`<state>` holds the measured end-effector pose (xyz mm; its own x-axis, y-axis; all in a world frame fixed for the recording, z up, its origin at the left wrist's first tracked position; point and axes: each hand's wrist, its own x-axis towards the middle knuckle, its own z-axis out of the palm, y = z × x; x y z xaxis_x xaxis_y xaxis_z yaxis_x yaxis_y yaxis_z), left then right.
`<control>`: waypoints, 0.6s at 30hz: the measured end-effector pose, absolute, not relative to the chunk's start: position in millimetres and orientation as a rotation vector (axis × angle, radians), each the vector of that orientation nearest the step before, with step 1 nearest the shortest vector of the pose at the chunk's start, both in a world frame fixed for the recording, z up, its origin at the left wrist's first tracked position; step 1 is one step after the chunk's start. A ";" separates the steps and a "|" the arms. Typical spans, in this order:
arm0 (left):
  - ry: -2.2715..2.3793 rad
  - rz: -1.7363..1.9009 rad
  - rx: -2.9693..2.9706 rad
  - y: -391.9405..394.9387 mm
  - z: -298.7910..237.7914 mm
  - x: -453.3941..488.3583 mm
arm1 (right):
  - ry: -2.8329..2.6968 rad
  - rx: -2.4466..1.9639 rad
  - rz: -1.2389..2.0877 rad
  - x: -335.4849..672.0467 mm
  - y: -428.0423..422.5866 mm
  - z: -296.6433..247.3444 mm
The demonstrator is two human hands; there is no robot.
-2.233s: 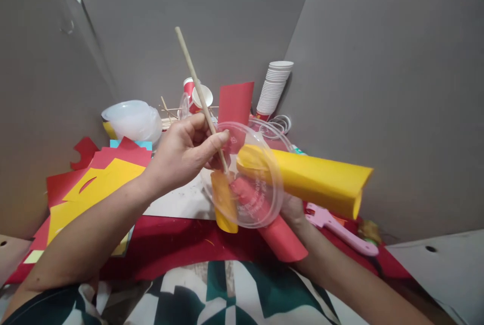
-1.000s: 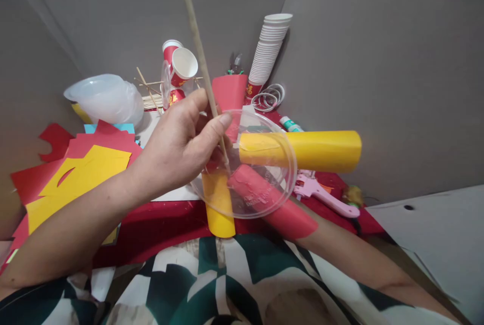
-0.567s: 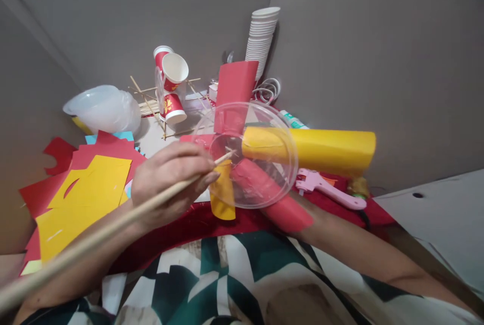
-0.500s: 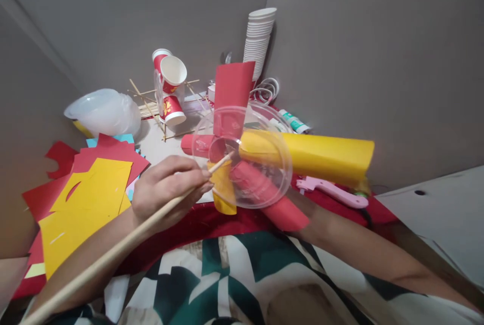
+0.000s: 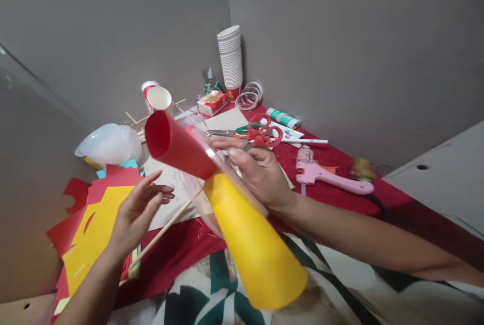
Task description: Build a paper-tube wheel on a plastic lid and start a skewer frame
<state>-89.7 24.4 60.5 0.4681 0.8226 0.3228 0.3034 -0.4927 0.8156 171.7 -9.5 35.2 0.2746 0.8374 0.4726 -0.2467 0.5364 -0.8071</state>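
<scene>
My right hand [image 5: 260, 173] grips from behind a clear plastic lid [image 5: 196, 194] that carries paper rolls. It is tilted, so a red roll [image 5: 177, 151] points up-left and a big yellow roll [image 5: 253, 244] points down toward me. A thin wooden stick [image 5: 162, 231] runs from the lid's middle down to the left. My left hand [image 5: 139, 209] hovers just left of the stick, fingers spread and holding nothing.
Red and yellow paper sheets [image 5: 94, 224] lie at the left by a white plastic bowl [image 5: 109, 143]. Behind are paper cups [image 5: 157, 98], a tall cup stack [image 5: 231, 55], red scissors [image 5: 260, 133], a glue tube [image 5: 282, 118] and a pink glue gun [image 5: 328, 176]. Grey walls enclose the corner.
My left hand has let go of the stick and opened. The stick now stays stuck in the lid. My right hand has swung the assembly, so the yellow roll points toward me.
</scene>
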 end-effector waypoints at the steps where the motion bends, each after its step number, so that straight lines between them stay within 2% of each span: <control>1: 0.953 0.821 1.926 24.1 66.0 -94.5 | -1.076 -0.651 0.756 172.6 -10.3 34.9; 4: 0.902 0.517 1.773 13.8 79.1 -92.4 | -1.137 -0.673 0.626 173.1 -14.0 32.5; 6: 0.906 0.439 1.753 3.7 80.3 -80.6 | -1.182 -0.671 0.595 172.5 -17.2 31.3; 14: 1.120 0.809 1.845 -9.2 54.8 -55.4 | -1.111 -0.618 0.640 173.2 -21.1 34.2; 18: 1.320 0.869 1.684 -10.3 39.3 -60.5 | -1.127 -0.606 0.653 171.6 -21.6 31.8</control>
